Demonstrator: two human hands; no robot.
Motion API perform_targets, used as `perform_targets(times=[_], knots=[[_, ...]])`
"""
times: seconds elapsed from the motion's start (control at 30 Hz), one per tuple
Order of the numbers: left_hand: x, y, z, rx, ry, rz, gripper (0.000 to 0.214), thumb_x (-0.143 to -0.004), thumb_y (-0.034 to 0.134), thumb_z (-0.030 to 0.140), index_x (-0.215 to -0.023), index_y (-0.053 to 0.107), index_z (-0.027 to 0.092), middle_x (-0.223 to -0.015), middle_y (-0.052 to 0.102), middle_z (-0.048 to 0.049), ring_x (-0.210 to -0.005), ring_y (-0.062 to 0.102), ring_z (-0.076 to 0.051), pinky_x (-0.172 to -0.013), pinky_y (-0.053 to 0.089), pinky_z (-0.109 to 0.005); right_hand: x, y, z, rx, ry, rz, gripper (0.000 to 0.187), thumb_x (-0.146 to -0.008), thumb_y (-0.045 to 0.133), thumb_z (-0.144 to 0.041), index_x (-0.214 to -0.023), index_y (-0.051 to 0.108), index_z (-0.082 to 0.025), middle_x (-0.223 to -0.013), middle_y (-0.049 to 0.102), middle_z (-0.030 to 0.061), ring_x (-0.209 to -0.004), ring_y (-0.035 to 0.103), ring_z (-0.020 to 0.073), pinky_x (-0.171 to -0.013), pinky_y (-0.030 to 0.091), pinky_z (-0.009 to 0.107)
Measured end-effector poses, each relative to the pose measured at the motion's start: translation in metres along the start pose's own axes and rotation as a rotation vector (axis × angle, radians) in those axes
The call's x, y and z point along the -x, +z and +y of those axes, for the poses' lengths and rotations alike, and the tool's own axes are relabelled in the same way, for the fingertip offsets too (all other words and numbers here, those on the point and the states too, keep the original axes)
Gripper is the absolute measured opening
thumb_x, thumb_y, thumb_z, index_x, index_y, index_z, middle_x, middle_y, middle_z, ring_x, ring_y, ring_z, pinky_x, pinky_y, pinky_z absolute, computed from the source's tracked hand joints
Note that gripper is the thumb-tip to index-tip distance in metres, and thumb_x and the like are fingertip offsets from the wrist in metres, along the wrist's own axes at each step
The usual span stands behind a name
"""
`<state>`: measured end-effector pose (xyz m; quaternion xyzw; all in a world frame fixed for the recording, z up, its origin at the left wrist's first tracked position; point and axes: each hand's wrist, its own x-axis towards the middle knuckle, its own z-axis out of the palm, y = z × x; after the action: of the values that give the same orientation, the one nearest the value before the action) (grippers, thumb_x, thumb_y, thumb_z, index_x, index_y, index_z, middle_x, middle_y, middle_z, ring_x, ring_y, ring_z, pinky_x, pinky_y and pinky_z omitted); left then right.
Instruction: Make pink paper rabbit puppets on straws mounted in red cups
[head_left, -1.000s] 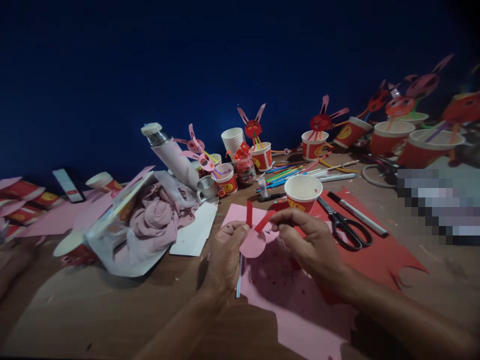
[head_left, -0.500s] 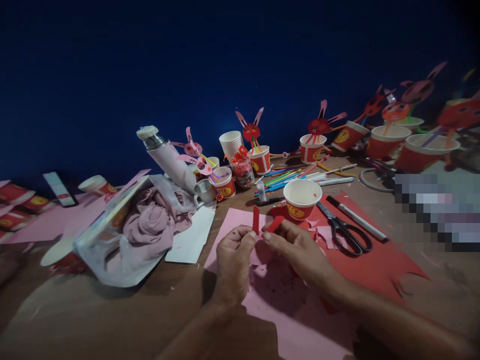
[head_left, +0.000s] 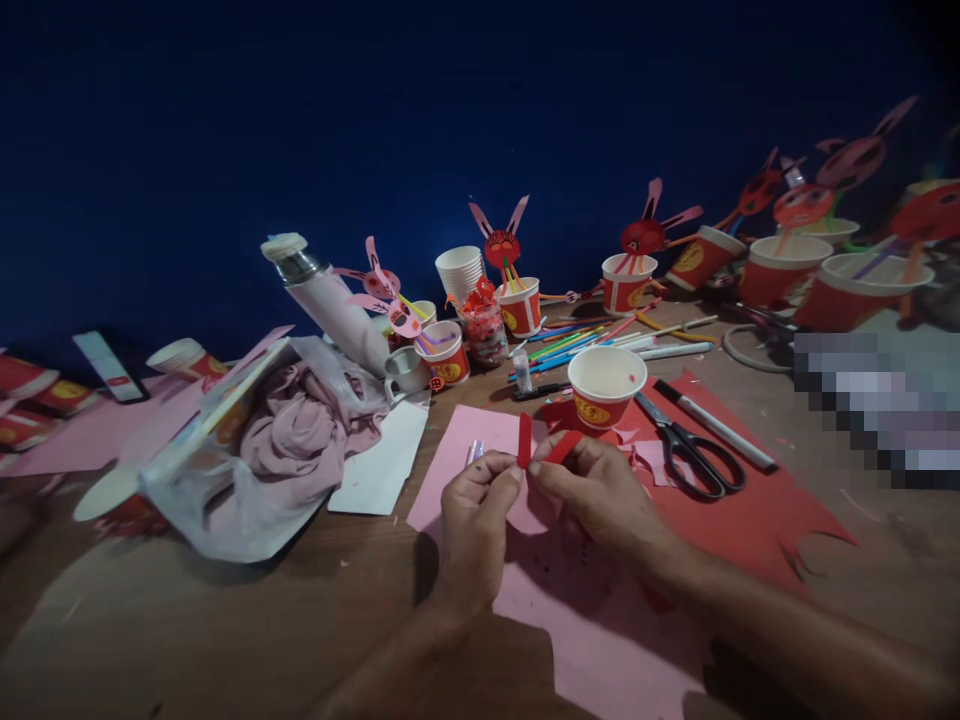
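My left hand is closed, thumb and forefinger pinching a narrow red paper strip that stands upright. Close beside it, my right hand pinches another red paper piece, tilted to the right. Whether the two pieces join is hidden behind the fingertips. Both hands are above a pink paper sheet. A small shiny object shows just behind my left fingers; its kind is unclear. Beyond my right hand stands a red and white paper cup, with black-handled scissors to its right.
Red paper lies under the scissors and a marker. Colored sticks and pens are spread behind the cup. At left are a plastic bag with cloth and a leaning thermos. Rabbit-faced cups line the back.
Both hands and the red strips have shifted slightly right and remain pinched together. The shiny object behind my left fingers has come into sight. The whole view has shifted slightly.
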<state>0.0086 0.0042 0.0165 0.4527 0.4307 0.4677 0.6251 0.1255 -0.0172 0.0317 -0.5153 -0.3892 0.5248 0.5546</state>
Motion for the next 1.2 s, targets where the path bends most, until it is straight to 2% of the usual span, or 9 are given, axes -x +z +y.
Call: perform_targets(times=[0.1, 0.27, 0.37, 0.53, 0.93, 1.03, 1.1, 1.2], knots=[[0.0, -0.001, 0.0, 0.075, -0.014, -0.007, 0.008, -0.068, 0.057, 0.019, -0.072, 0.063, 0.016, -0.058, 0.056, 0.0025, -0.059, 0.052, -0.011, -0.059, 0.041, -0.021, -0.001, -0.001, 0.004, -0.001, 0.001, 0.0, 0.004, -0.069, 0.054, -0.019, -0.065, 0.053, -0.017, -0.048, 0.049, -0.0069, -0.037, 0.043, 0.0061, -0.038, 0.036, 0.018], [-0.001, -0.002, 0.0, 0.124, -0.084, 0.1, 0.009, -0.062, 0.061, 0.018, -0.069, 0.065, 0.015, -0.061, 0.061, 0.0013, -0.064, 0.054, -0.011, -0.064, 0.041, -0.022, -0.003, -0.003, 0.009, -0.04, -0.034, -0.034, 0.004, -0.067, 0.054, -0.017, -0.063, 0.054, -0.017, -0.05, 0.053, -0.005, -0.044, 0.048, 0.0077, -0.044, 0.039, 0.019], [-0.001, -0.002, 0.001, 0.136, -0.11, 0.058, 0.008, -0.063, 0.062, 0.019, -0.07, 0.064, 0.015, -0.062, 0.061, 0.0013, -0.065, 0.054, -0.011, -0.066, 0.041, -0.021, -0.003, -0.002, 0.007, -0.018, -0.034, -0.027, 0.005, -0.067, 0.054, -0.015, -0.062, 0.053, -0.017, -0.05, 0.052, -0.0052, -0.045, 0.048, 0.0072, -0.044, 0.037, 0.019], [0.0, -0.003, 0.006, 0.169, -0.165, -0.052, 0.007, -0.066, 0.063, 0.02, -0.071, 0.061, 0.015, -0.057, 0.06, 0.0027, -0.056, 0.053, -0.009, -0.058, 0.041, -0.02, -0.001, 0.0, 0.003, 0.001, -0.006, -0.02, 0.006, -0.067, 0.053, -0.015, -0.062, 0.052, -0.017, -0.047, 0.05, -0.0067, -0.041, 0.046, 0.0067, -0.042, 0.037, 0.018], [-0.004, -0.004, 0.005, 0.059, -0.192, 0.022, 0.018, -0.057, 0.069, 0.023, -0.064, 0.055, 0.015, -0.051, 0.058, 0.005, -0.047, 0.05, -0.008, -0.047, 0.039, -0.018, 0.0, 0.002, 0.009, -0.008, -0.046, -0.025, 0.008, -0.065, 0.052, -0.011, -0.063, 0.049, -0.017, -0.055, 0.051, -0.0058, -0.049, 0.048, 0.0065, -0.047, 0.039, 0.018], [-0.005, 0.0, 0.012, 0.117, -0.192, 0.065, 0.022, -0.05, 0.071, 0.021, -0.061, 0.053, 0.015, -0.049, 0.057, 0.0048, -0.045, 0.051, -0.009, -0.047, 0.04, -0.02, -0.001, 0.001, 0.006, -0.011, -0.07, -0.073, 0.005, -0.069, 0.055, -0.018, -0.071, 0.051, -0.018, -0.06, 0.053, -0.0047, -0.053, 0.051, 0.0078, -0.051, 0.04, 0.02], [-0.007, 0.0, 0.017, 0.155, -0.184, 0.108, 0.024, -0.047, 0.071, 0.02, -0.062, 0.052, 0.015, -0.05, 0.058, 0.0042, -0.046, 0.052, -0.01, -0.048, 0.041, -0.021, -0.002, -0.003, -0.001, 0.025, -0.098, -0.091, 0.012, -0.071, 0.058, -0.025, -0.079, 0.053, -0.017, -0.067, 0.055, -0.0028, -0.06, 0.053, 0.009, -0.056, 0.042, 0.022], [-0.011, -0.003, 0.022, 0.189, -0.138, 0.169, 0.024, -0.048, 0.07, 0.02, -0.063, 0.053, 0.015, -0.051, 0.059, 0.004, -0.045, 0.053, -0.01, -0.047, 0.041, -0.022, -0.004, -0.013, -0.023, 0.083, -0.135, -0.052, 0.022, -0.073, 0.058, -0.028, -0.092, 0.052, -0.017, -0.078, 0.058, 0.0006, -0.071, 0.055, 0.0111, -0.063, 0.044, 0.025]])
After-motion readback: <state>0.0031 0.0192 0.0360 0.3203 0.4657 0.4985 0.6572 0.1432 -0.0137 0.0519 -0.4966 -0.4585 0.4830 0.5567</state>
